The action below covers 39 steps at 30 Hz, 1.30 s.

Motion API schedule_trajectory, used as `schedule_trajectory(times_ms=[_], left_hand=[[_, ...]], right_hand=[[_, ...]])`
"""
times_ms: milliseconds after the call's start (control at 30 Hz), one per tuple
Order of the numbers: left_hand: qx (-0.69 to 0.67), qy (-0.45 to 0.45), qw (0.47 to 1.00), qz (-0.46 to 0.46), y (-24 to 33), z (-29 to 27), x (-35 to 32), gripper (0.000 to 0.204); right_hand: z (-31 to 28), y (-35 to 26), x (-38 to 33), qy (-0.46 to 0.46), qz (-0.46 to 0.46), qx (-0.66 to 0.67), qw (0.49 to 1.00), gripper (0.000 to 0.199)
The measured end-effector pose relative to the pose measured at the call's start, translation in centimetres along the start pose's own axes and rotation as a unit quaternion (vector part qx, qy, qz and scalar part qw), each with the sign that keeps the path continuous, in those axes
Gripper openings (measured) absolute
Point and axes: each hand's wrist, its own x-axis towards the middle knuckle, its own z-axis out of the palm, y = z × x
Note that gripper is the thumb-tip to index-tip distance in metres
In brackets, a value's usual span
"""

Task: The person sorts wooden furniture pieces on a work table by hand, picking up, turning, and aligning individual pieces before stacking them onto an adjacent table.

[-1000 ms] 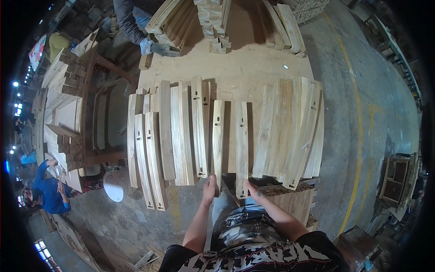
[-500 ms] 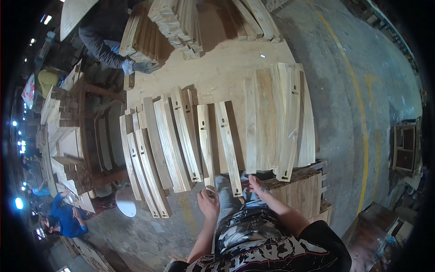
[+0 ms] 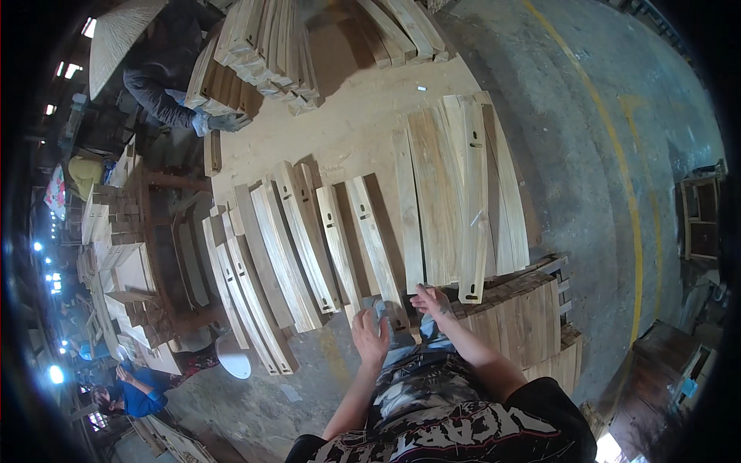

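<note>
Evidently, our left hand (image 3: 370, 338) and right hand (image 3: 434, 301) are apart, fingers loosely spread and clamped on nothing, though we cannot tell whether any fingertip brushes wood. Ahead of us on the plywood tabletop (image 3: 332, 133) lie two slotted slats: the left slat (image 3: 340, 251) and the right slat (image 3: 377, 251). Their long axes run away from us, far ends leaning left. The right slat's near end sits between our hands; our left hand is nearer the left slat's end. Crowding them on the left is a row of slats (image 3: 284, 255); on the right, beyond a bare gap, lies a group of boards (image 3: 434, 193), close to our right fingertips. Farther off, a co-worker's gloved hand (image 3: 229, 122) rests by a stack of lumber (image 3: 258, 48).
</note>
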Motion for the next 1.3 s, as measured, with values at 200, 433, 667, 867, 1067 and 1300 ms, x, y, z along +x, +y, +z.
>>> schedule_trajectory(times_ms=[200,433,667,867,1067,1300], left_hand=[[-0.155,-0.031,0.985,-0.065,2.7,0.8,3.2,0.042],[-0.164,-0.175,0.952,-0.189,6.8,-1.1,11.9,0.045],[-0.585,-0.316,0.696,-0.272,4.0,-3.5,9.3,0.043],[-0.630,-0.367,0.617,-0.296,6.2,-5.9,3.4,0.059],[-0.653,-0.384,0.567,-0.324,4.7,-5.1,1.3,0.070],[-0.208,-0.146,0.961,-0.113,1.9,-8.4,5.5,0.026]], right_hand=[[1.8,0.7,-1.2,0.012,-0.146,-0.053,0.988,0.045],[4.7,-2.9,-5.1,0.004,-0.287,-0.158,0.945,0.035],[2.8,-3.4,-3.5,-0.066,-0.248,0.047,0.965,0.026],[4.6,-5.1,-1.8,-0.157,-0.070,0.106,0.979,0.059],[6.7,-8.3,-4.1,-0.276,-0.006,0.239,0.931,0.045],[6.0,-5.7,-3.8,0.030,-0.330,-0.130,0.934,0.052]])
